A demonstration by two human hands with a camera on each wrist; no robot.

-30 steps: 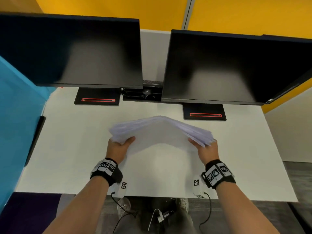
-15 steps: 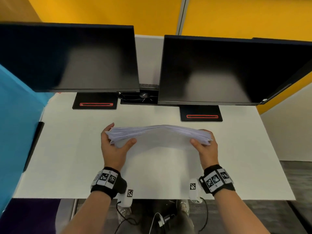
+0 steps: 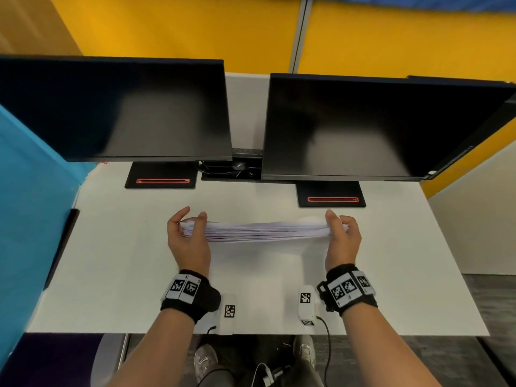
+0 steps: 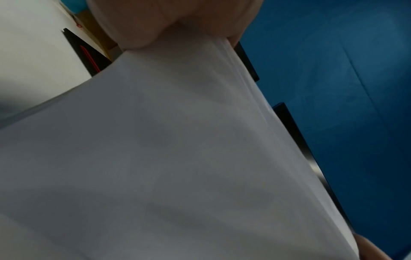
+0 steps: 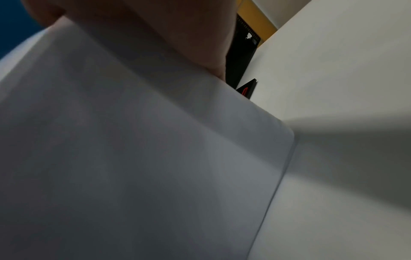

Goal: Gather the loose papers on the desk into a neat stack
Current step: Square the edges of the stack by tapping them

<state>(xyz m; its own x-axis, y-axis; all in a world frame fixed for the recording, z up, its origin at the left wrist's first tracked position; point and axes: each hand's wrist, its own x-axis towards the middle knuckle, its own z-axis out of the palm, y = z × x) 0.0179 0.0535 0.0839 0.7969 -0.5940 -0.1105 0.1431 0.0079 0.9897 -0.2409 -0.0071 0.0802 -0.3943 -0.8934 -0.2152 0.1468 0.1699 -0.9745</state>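
The stack of papers (image 3: 265,232) stands on its long edge on the white desk (image 3: 117,247) before the two monitors, the left hand (image 3: 187,239) and right hand (image 3: 341,238) each gripping one end. To square it well, I'd loosen both grips slightly and tap the lower edge flat. No containers are in view.

Papers (image 3: 265,231): white sheets in one thick stack, level, edges slightly uneven, centred over the counter (image 3: 117,261).
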